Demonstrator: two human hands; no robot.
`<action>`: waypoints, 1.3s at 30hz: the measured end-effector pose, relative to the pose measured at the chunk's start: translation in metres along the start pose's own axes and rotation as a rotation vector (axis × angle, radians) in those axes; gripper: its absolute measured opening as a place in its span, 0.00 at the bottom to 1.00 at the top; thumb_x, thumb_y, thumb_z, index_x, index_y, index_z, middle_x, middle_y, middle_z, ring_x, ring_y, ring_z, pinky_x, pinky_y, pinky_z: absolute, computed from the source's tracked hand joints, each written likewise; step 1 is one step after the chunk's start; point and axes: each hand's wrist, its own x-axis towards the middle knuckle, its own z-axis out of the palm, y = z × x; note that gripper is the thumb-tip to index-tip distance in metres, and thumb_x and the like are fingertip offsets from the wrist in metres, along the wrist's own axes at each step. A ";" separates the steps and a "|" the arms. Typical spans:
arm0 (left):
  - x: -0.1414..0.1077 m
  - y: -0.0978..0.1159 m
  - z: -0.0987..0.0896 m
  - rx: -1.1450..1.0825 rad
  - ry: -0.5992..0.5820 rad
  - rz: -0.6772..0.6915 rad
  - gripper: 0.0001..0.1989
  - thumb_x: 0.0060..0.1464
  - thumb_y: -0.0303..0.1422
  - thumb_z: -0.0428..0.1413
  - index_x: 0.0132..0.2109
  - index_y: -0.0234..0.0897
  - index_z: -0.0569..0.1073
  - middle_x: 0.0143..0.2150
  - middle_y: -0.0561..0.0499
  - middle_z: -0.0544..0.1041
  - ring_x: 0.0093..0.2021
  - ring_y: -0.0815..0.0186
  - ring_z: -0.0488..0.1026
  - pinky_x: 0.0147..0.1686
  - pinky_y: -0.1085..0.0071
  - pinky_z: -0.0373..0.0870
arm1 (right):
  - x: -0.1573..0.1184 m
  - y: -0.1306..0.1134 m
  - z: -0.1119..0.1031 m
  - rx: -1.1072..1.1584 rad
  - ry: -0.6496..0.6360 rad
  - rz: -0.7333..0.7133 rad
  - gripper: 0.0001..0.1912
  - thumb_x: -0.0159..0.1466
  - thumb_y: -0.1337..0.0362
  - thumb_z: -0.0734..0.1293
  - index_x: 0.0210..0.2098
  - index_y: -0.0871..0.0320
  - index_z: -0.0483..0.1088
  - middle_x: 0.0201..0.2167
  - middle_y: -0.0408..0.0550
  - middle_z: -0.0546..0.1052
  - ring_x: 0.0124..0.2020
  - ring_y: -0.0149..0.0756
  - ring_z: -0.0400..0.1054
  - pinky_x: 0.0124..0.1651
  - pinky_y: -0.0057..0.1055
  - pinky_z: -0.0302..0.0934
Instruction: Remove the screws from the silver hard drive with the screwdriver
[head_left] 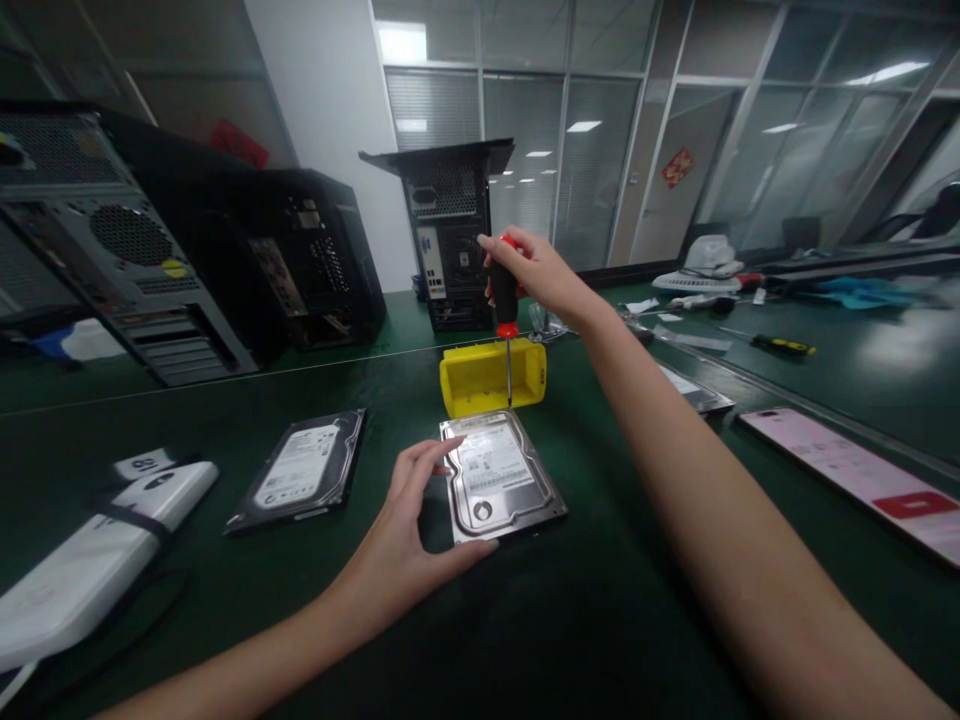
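Observation:
A silver hard drive (495, 470) with a white label lies flat on the dark green table, near the middle of the view. My left hand (420, 515) grips it by its left side, with a finger on the label and the thumb along the near edge. Closed around the black and red handle of a screwdriver (508, 310), my right hand (529, 270) holds it upright. The screwdriver's tip meets the drive's far edge; whether it sits in a screw is too small to tell. Directly behind the drive is a yellow bin (491, 375) with tiny bits inside.
Another hard drive (300, 465) lies to the left, near a white power strip (112, 560). A pink-screened phone (855, 475) rests at right. Farther back are a second screwdriver (780, 345) and several black computer cases (450, 240).

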 end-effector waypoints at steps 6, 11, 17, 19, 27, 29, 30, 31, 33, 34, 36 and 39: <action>0.001 -0.001 0.001 0.006 -0.003 0.009 0.38 0.46 0.41 0.61 0.61 0.49 0.52 0.61 0.46 0.52 0.58 0.51 0.59 0.59 0.49 0.57 | 0.000 0.001 0.001 0.052 -0.030 0.011 0.23 0.61 0.42 0.58 0.32 0.57 0.62 0.25 0.45 0.69 0.26 0.32 0.67 0.29 0.30 0.63; 0.001 -0.001 0.001 0.006 -0.008 0.009 0.38 0.46 0.40 0.61 0.61 0.50 0.53 0.61 0.47 0.51 0.58 0.51 0.58 0.59 0.49 0.57 | 0.001 0.001 0.001 0.019 -0.022 -0.012 0.23 0.61 0.43 0.58 0.32 0.58 0.63 0.26 0.45 0.68 0.28 0.31 0.66 0.31 0.29 0.62; 0.000 0.000 0.000 0.015 -0.003 0.001 0.38 0.46 0.41 0.61 0.61 0.50 0.53 0.61 0.46 0.52 0.58 0.51 0.59 0.58 0.49 0.59 | 0.000 0.000 0.000 -0.045 -0.002 -0.044 0.23 0.62 0.44 0.57 0.31 0.59 0.64 0.29 0.47 0.68 0.33 0.32 0.65 0.36 0.30 0.62; 0.000 0.000 0.000 0.024 0.001 -0.007 0.38 0.46 0.41 0.61 0.61 0.49 0.53 0.61 0.46 0.52 0.58 0.50 0.59 0.57 0.49 0.60 | 0.000 -0.001 0.000 -0.046 0.000 -0.045 0.23 0.62 0.44 0.57 0.31 0.59 0.64 0.29 0.46 0.68 0.33 0.32 0.65 0.36 0.30 0.62; 0.001 0.002 0.000 0.016 -0.011 -0.002 0.37 0.46 0.41 0.61 0.60 0.50 0.54 0.61 0.48 0.52 0.60 0.52 0.57 0.59 0.51 0.58 | -0.001 0.000 0.000 0.031 -0.050 -0.026 0.22 0.62 0.44 0.57 0.33 0.58 0.62 0.26 0.45 0.68 0.27 0.31 0.67 0.30 0.29 0.63; 0.000 0.002 0.000 0.013 -0.014 0.007 0.36 0.47 0.41 0.61 0.60 0.51 0.54 0.61 0.49 0.52 0.60 0.52 0.57 0.59 0.51 0.58 | -0.001 0.000 0.000 0.021 -0.044 -0.024 0.22 0.62 0.44 0.57 0.33 0.58 0.62 0.26 0.45 0.68 0.27 0.31 0.67 0.30 0.28 0.62; 0.000 0.002 -0.001 0.014 -0.016 0.010 0.35 0.47 0.40 0.61 0.60 0.51 0.54 0.61 0.49 0.52 0.60 0.53 0.57 0.59 0.51 0.58 | -0.001 0.000 0.000 0.013 -0.040 -0.024 0.22 0.62 0.43 0.57 0.32 0.58 0.62 0.26 0.45 0.69 0.28 0.31 0.67 0.30 0.28 0.62; 0.000 0.002 -0.001 0.016 -0.020 0.011 0.35 0.48 0.41 0.61 0.60 0.51 0.54 0.61 0.49 0.52 0.60 0.53 0.57 0.59 0.51 0.58 | -0.001 0.000 0.000 0.011 -0.041 -0.023 0.22 0.62 0.43 0.57 0.33 0.58 0.62 0.26 0.45 0.69 0.28 0.31 0.67 0.30 0.28 0.62; -0.001 0.003 -0.002 0.022 -0.024 0.010 0.35 0.48 0.41 0.60 0.61 0.51 0.53 0.61 0.48 0.52 0.60 0.53 0.57 0.59 0.51 0.58 | -0.001 0.000 0.000 0.013 -0.047 -0.020 0.23 0.62 0.43 0.57 0.33 0.58 0.62 0.26 0.45 0.68 0.28 0.31 0.66 0.31 0.28 0.62; -0.001 0.003 -0.002 0.025 -0.023 0.010 0.35 0.48 0.41 0.60 0.61 0.50 0.53 0.61 0.48 0.52 0.60 0.52 0.58 0.59 0.51 0.58 | -0.001 0.000 0.000 0.012 -0.046 -0.022 0.23 0.62 0.43 0.57 0.33 0.58 0.62 0.26 0.45 0.68 0.28 0.31 0.66 0.31 0.29 0.63; 0.000 0.003 -0.001 0.025 -0.018 0.009 0.35 0.48 0.41 0.60 0.61 0.50 0.54 0.61 0.47 0.53 0.59 0.52 0.58 0.60 0.50 0.57 | -0.001 0.000 0.000 -0.001 -0.033 -0.036 0.23 0.62 0.43 0.57 0.33 0.58 0.63 0.28 0.46 0.68 0.30 0.32 0.66 0.34 0.30 0.63; 0.001 0.003 -0.001 0.020 -0.014 0.010 0.35 0.48 0.41 0.60 0.60 0.49 0.54 0.61 0.47 0.53 0.59 0.51 0.58 0.60 0.49 0.56 | -0.001 -0.001 0.000 -0.025 -0.010 -0.040 0.23 0.62 0.43 0.57 0.32 0.58 0.63 0.29 0.47 0.68 0.33 0.33 0.65 0.36 0.31 0.63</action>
